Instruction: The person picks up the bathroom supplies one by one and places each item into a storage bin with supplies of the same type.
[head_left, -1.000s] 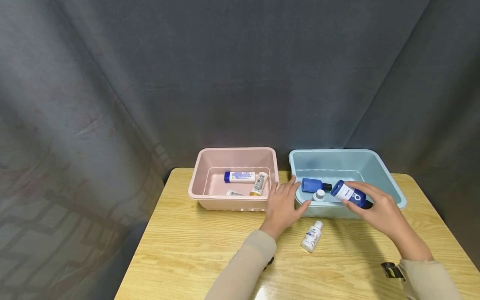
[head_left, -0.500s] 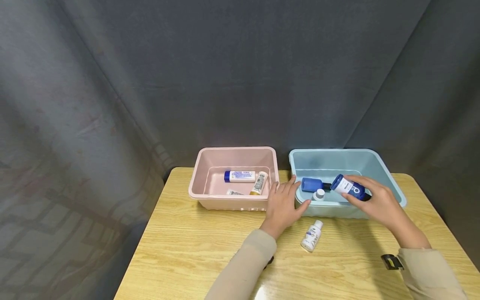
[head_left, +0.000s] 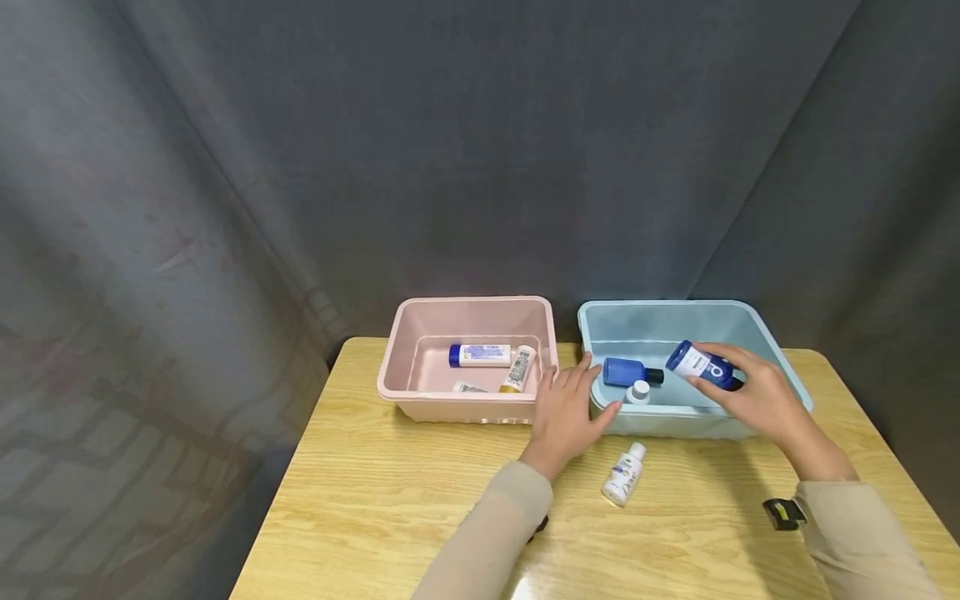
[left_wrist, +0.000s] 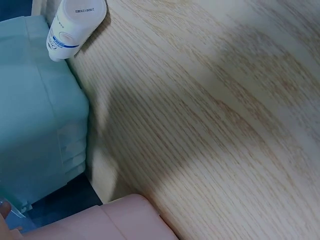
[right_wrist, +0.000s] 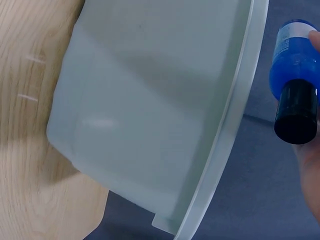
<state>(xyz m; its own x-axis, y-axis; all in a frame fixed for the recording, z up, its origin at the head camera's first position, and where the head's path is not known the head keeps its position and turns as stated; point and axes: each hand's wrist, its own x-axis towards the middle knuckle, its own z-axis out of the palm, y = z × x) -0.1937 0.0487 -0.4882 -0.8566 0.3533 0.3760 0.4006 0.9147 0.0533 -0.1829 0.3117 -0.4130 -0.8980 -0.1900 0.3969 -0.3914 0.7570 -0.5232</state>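
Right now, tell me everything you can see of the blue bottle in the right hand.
The blue bottle is small, glossy like plastic, with a white label and a black cap. It lies tilted, nearly on its side, base toward the pink bin and cap toward the palm. The right hand grips it above the inside of the blue bin, clear of the bin's floor as far as shows. Only the fingers touch it; the label's print is too small to read.
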